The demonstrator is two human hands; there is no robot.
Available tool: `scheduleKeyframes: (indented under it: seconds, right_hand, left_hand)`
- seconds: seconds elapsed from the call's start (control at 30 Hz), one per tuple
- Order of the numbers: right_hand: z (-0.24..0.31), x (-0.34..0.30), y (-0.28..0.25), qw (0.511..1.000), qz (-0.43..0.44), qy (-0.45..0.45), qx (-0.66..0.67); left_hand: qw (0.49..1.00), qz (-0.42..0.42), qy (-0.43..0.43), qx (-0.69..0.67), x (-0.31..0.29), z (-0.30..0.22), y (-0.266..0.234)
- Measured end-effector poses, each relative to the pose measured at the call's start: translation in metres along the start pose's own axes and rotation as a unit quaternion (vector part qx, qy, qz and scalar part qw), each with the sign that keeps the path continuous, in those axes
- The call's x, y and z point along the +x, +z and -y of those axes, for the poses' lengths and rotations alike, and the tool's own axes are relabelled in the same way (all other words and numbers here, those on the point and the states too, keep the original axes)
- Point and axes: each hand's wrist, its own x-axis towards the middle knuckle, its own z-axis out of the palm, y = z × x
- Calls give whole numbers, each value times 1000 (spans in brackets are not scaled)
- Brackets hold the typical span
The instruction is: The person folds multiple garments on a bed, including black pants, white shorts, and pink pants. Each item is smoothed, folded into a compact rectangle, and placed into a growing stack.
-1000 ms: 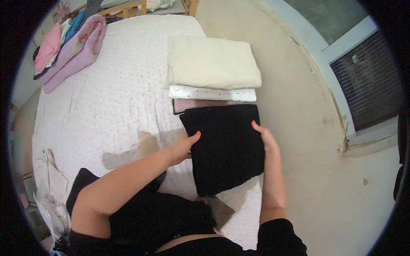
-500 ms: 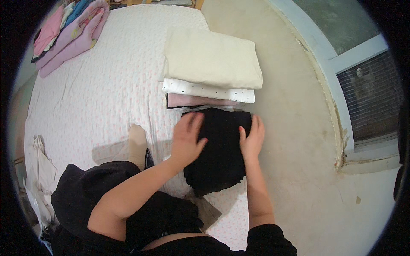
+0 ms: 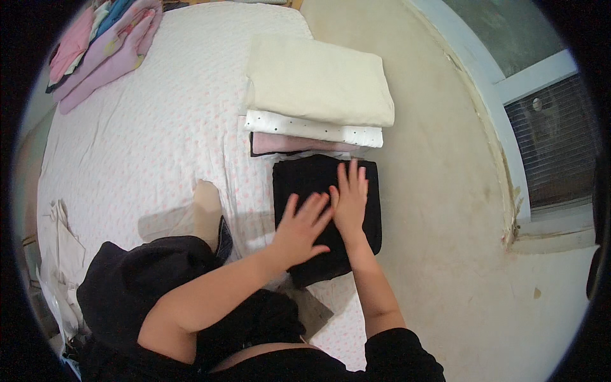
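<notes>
Across the pale speckled bed (image 3: pixel 127 159), the folded black cloth (image 3: pixel 309 175) lies directly beneath your flat, spread, ungrasping left hand (image 3: pixel 299 230) and right hand (image 3: pixel 350 200), its long axis running away from you, your right nearer the cream-topped stack (image 3: pixel 321 83).

There are two hands, one left hand (image 3: pixel 298 238) and one right hand (image 3: pixel 349 207), and under them is one folded black cloth (image 3: pixel 305 177). In the neighbouring stack I can count three colours of folded cloth: one cream cloth (image 3: pixel 321 83), one white dotted cloth (image 3: pixel 312 128) and one pink cloth (image 3: pixel 304 145), though the thin layers below are too hidden for counting. Besides, I see one purple blanket (image 3: pixel 105 83), one bed sheet (image 3: pixel 140 146) and one beige-socked foot (image 3: pixel 207 207).
</notes>
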Motion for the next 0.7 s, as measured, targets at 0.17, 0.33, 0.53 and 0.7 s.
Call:
scheduleKeyframes:
  seconds: [0.17,0.33,0.53,0.7]
  right_hand:
    - [10,8,-2,996,44,57,-54]
    - [68,34,-23,988,15,58,143]
    - [220,100,-26,904,54,-17,423]
    - [361,152,0,841,85,-174,506]
  left_hand:
    - [990,137,-8,19,-1,8,-2]
    - [991,124,-42,-25,20,45,-45]
    - [951,223,-174,127,-7,137,-184]
    - [952,35,-289,97,-113,221,-264]
